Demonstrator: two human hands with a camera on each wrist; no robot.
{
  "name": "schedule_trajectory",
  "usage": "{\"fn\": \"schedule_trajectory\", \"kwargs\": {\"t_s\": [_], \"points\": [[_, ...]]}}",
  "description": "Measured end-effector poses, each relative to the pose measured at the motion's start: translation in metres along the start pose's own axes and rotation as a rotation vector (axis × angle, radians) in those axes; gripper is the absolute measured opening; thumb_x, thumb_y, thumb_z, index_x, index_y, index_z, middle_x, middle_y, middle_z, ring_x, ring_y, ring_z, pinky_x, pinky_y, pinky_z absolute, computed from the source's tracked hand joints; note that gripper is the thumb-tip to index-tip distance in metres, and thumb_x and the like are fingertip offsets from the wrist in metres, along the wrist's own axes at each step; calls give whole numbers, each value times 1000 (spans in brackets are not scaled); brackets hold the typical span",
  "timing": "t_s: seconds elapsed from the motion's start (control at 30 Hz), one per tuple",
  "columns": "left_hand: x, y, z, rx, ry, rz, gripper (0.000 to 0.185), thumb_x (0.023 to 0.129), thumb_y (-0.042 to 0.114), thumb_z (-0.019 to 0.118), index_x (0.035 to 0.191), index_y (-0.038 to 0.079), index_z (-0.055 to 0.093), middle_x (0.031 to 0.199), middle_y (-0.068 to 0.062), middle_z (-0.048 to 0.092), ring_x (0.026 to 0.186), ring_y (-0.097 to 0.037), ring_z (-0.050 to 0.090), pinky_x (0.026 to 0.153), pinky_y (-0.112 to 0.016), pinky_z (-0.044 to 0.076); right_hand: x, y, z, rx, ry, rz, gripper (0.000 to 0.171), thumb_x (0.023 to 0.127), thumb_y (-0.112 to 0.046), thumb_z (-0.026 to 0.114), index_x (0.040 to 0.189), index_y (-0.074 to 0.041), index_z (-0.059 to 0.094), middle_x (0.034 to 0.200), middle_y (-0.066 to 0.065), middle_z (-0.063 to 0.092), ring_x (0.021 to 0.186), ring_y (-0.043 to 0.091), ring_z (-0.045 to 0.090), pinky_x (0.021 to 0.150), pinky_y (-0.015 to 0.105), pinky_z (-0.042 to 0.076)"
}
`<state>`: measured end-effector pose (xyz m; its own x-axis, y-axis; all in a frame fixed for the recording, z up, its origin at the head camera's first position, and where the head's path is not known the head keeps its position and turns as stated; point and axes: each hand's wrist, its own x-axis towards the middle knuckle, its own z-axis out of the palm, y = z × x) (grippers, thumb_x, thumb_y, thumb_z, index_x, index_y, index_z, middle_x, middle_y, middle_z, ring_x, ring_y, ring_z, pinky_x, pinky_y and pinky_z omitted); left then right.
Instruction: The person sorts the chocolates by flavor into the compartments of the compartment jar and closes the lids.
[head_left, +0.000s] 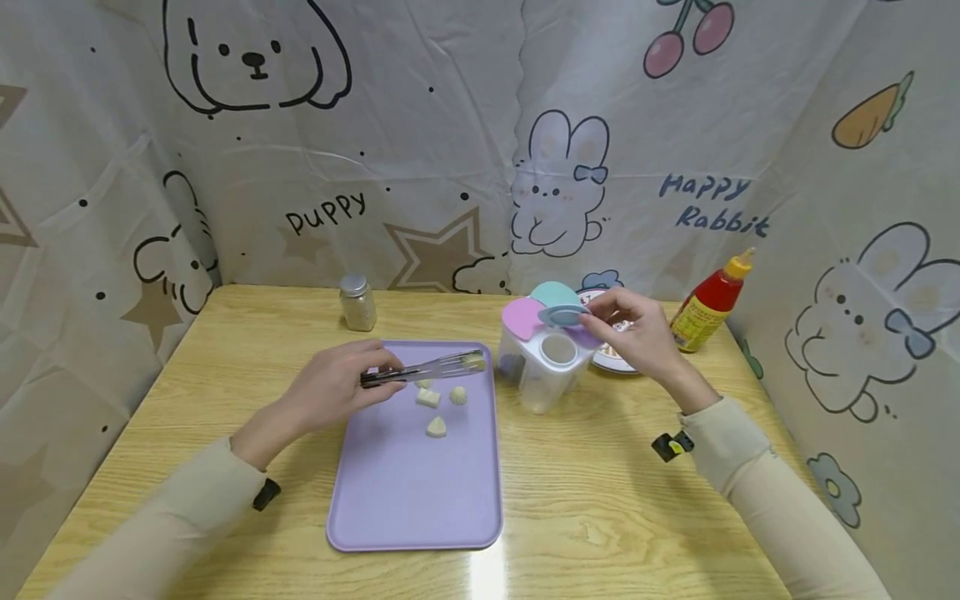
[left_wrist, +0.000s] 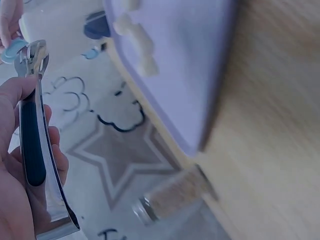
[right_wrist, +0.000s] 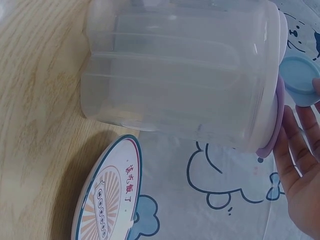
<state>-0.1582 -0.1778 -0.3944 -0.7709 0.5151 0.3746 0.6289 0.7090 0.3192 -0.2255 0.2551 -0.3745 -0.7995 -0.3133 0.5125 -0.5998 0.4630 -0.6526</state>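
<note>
The left hand (head_left: 337, 387) grips tongs (head_left: 423, 371), their tips hovering just over three pale lumps (head_left: 438, 407) on the purple tray (head_left: 412, 500). The right hand (head_left: 633, 333) pinches a blue lid (head_left: 562, 315), lifted open above the clear canister (head_left: 543, 367) right beside it. A plate (right_wrist: 107, 200) sits behind the canister, perhaps touching it. A red bottle (head_left: 712, 304) stands beyond that hand on the worktop (head_left: 637, 517).

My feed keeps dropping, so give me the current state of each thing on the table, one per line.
Left hand: grips metal tongs with dark handles, held level over the tray.
Right hand: pinches the blue flip lid, raised.
Clear plastic compartment container: upright, near compartment uncovered.
Lilac plastic tray: flat, carrying white food pieces.
Red sauce bottle: capped, leaning.
Glass shaker jar: upright, lidded.
</note>
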Motion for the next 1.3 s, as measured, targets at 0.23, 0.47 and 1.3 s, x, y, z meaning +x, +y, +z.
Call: {"fn": "schedule_trajectory", "kwargs": {"t_s": [0.23,0.47,1.3], "points": [[32,19,6,-60,-14,30,16,93,29,81,103,17,77,87,5,67,70,-4,51,59,-21,40,0,0,-1,-3,-1,12,14,89,4,79,102,-2,74,94,4,73,81,-1,64,74,14,55],[60,37,7,-72,-30,74,15,95,31,79,102,18,77,88,5,67,70,-6,52,60,-23,42,0,0,-2,2,0,13,13,90,4,78,101,-2,74,95,4,73,81,-1,64,75,14,55],[100,54,12,-75,-136,77,22,93,33,80,108,19,77,94,3,68,74,-11,55,62,-24,41,1,0,-1,20,-5,-5,13,89,6,78,100,-1,74,95,1,73,81,-1,65,74,15,56]]}}
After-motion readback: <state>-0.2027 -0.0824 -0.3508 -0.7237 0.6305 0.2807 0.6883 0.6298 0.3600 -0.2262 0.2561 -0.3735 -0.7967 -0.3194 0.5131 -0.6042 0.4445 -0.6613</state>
